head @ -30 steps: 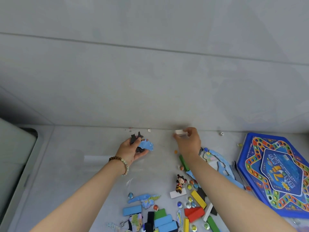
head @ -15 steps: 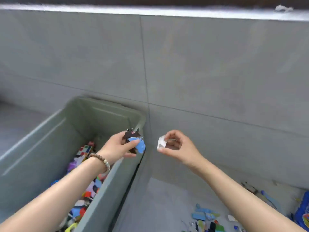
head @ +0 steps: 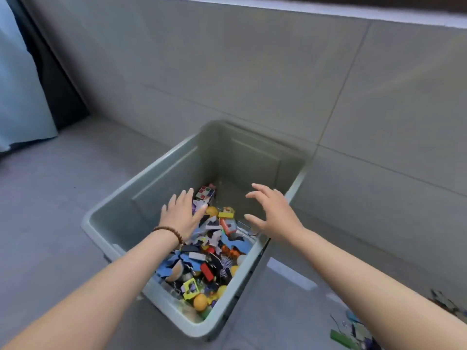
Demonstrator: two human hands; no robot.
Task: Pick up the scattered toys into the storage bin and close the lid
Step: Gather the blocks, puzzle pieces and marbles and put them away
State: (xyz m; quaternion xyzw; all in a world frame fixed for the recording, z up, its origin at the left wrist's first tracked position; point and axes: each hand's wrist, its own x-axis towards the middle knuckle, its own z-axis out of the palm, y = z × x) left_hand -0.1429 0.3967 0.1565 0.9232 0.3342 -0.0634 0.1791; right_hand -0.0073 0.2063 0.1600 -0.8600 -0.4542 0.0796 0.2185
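Both hands are empty, with the fingers spread. The left hand (head: 180, 215) is palm down with straight fingers, and the right hand (head: 274, 215) has its fingers loosely bent and apart. Neither holds a toy. A brown beaded bracelet (head: 169, 232) circles the left wrist.

The hands hover side by side over the grey-green rectangular plastic storage bin (head: 252, 168). The left is over the pile inside and the right is at 3 o'clock from it, above the bin's right rim. Whether the left palm touches the toys below cannot be told.

The bin stands open on the floor at the middle of the view, with its far end against the wall. A jumbled heap of small colourful toys (head: 209, 256) covers its bottom. At 12 o'clock in the heap, just beyond the left fingertips, lies a multicoloured puzzle cube (head: 205, 193). At 6 o'clock, near the closest rim, sits an orange ball (head: 200, 302), and a yellow square frame piece (head: 190, 289) lies just beside it.

Outside the bin, at 4 o'clock in the view, a few scattered flat toy pieces (head: 353, 332) lie on the grey tiled floor (head: 50, 198), among them a green strip (head: 343, 338). The grey tiled wall (head: 252, 72) fills the view at 12 o'clock. A pale blue fabric panel (head: 20, 84) hangs at 10 o'clock.
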